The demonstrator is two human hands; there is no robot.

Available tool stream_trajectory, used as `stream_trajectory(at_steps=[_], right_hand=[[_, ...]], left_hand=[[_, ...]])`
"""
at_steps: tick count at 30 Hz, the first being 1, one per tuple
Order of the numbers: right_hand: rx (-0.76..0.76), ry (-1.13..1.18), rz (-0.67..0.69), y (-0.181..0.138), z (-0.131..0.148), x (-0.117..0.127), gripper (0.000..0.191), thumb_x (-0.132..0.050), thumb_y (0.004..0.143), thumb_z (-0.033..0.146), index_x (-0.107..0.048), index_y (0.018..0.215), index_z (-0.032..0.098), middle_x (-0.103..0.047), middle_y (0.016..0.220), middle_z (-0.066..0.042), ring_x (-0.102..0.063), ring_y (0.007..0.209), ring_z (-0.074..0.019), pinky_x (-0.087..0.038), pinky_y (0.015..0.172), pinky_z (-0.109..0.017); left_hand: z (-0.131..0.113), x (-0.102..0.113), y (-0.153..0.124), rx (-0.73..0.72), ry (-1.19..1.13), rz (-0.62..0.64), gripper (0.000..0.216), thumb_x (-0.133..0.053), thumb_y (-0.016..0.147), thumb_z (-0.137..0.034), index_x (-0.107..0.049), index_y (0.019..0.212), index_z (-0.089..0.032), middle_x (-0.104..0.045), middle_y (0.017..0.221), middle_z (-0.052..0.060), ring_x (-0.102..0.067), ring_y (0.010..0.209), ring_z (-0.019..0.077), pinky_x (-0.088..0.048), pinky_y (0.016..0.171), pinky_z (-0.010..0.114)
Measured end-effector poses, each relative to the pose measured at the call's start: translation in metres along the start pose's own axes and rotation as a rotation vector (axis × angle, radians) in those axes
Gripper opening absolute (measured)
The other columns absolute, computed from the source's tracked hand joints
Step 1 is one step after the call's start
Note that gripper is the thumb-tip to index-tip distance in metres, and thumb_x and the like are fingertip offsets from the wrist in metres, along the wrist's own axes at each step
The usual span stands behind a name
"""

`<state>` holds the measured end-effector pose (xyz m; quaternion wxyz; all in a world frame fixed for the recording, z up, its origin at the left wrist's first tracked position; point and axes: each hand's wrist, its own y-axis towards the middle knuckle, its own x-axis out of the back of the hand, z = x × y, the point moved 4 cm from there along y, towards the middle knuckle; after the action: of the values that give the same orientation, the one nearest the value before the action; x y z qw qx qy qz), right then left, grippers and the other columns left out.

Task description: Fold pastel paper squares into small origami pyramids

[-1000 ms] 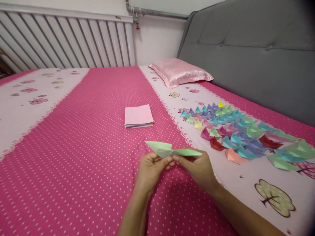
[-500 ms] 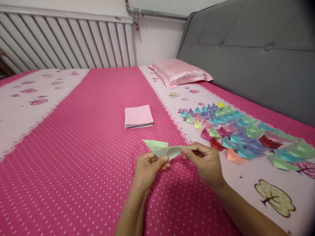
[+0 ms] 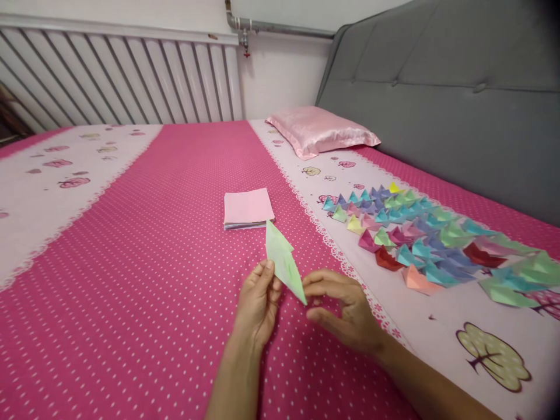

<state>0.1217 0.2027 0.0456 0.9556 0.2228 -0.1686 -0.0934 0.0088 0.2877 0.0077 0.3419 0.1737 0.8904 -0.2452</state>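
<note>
My left hand (image 3: 257, 300) pinches a folded light green paper piece (image 3: 283, 261), which stands nearly upright with one tip pointing up and the other down to the right. My right hand (image 3: 345, 312) is just right of the paper's lower tip, fingers curled and slightly apart, not clearly holding it. Both hands hover over the pink polka-dot bedsheet (image 3: 153, 280). A small stack of square paper sheets (image 3: 247, 207), pink on top, lies just beyond the green piece.
Several folded paper boats in many colours (image 3: 420, 239) lie in rows on the sheet's pale strip at the right. A pink pillow (image 3: 321, 129) rests near the grey padded headboard (image 3: 446, 99). A white ribbed radiator (image 3: 118, 81) runs along the far wall.
The green paper has swung from lying flat between both hands to standing nearly upright in my left hand. My right hand has let go of its end and dropped lower.
</note>
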Motion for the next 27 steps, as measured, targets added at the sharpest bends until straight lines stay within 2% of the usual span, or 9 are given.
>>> stream_trajectory(at_steps=[3,6,9,13,15,19,27], right_hand=[[-0.006,0.037,-0.051,-0.001,-0.005,0.004,0.021,-0.064,0.077,0.039,-0.069,0.077,0.019,-0.065,0.086,-0.006,-0.061,0.079,-0.0181,-0.048,0.071,-0.030],[-0.110,0.083,-0.170,-0.002,-0.014,0.009,0.020,-0.059,0.082,0.035,-0.063,0.069,0.019,-0.062,0.081,-0.003,-0.058,0.074,-0.0151,-0.046,0.066,-0.027],[-0.246,0.175,-0.197,-0.003,-0.021,0.008,0.014,-0.058,0.083,0.034,-0.060,0.084,0.021,-0.060,0.080,-0.002,-0.056,0.069,-0.0132,-0.045,0.063,-0.026],[-0.361,0.312,-0.204,-0.003,-0.025,0.004,0.025,-0.057,0.084,0.038,-0.054,0.103,0.022,-0.060,0.088,-0.002,-0.055,0.068,-0.0115,-0.045,0.063,-0.024],[-0.401,0.370,-0.215,-0.002,-0.027,0.004,0.026,-0.055,0.085,0.039,-0.053,0.104,0.022,-0.060,0.092,-0.003,-0.053,0.066,-0.0102,-0.044,0.061,-0.024],[-0.452,0.439,-0.250,0.000,-0.030,0.004,0.025,-0.053,0.086,0.041,-0.055,0.103,0.022,-0.060,0.086,-0.002,-0.049,0.061,-0.0094,-0.041,0.057,-0.023],[-0.483,0.558,-0.302,0.000,-0.035,0.002,0.020,-0.055,0.086,0.035,-0.059,0.099,0.021,-0.059,0.079,0.000,-0.048,0.060,-0.0098,-0.039,0.057,-0.023]], left_hand=[[0.001,0.001,0.000,0.019,-0.005,-0.006,0.013,-0.067,0.075,-0.020,-0.057,0.079,-0.012,-0.046,0.051,-0.007,-0.038,0.037,0.0003,-0.032,0.034,0.009],[0.002,0.003,-0.001,0.033,0.017,-0.039,0.007,-0.060,0.080,-0.018,-0.056,0.080,-0.013,-0.049,0.055,-0.006,-0.042,0.039,0.0022,-0.035,0.036,0.011],[0.007,0.002,-0.001,0.073,0.100,-0.006,0.010,-0.059,0.081,-0.022,-0.054,0.078,-0.013,-0.047,0.054,-0.006,-0.040,0.039,0.0024,-0.030,0.035,0.012],[0.017,0.000,-0.003,0.055,0.290,0.087,0.022,-0.056,0.082,-0.035,-0.051,0.074,-0.015,-0.038,0.048,-0.008,-0.027,0.036,0.0018,-0.018,0.035,0.015],[0.020,-0.002,-0.004,0.042,0.387,0.130,0.027,-0.052,0.085,-0.040,-0.049,0.073,-0.016,-0.036,0.047,-0.009,-0.025,0.039,0.0027,-0.019,0.039,0.016],[0.022,-0.006,-0.006,0.013,0.547,0.212,0.031,-0.043,0.088,-0.043,-0.044,0.071,-0.018,-0.035,0.047,-0.008,-0.029,0.043,0.0052,-0.024,0.046,0.019],[0.020,-0.010,-0.007,-0.023,0.689,0.236,0.033,-0.040,0.090,-0.043,-0.041,0.068,-0.018,-0.036,0.051,-0.008,-0.029,0.046,0.0064,-0.024,0.050,0.021]])
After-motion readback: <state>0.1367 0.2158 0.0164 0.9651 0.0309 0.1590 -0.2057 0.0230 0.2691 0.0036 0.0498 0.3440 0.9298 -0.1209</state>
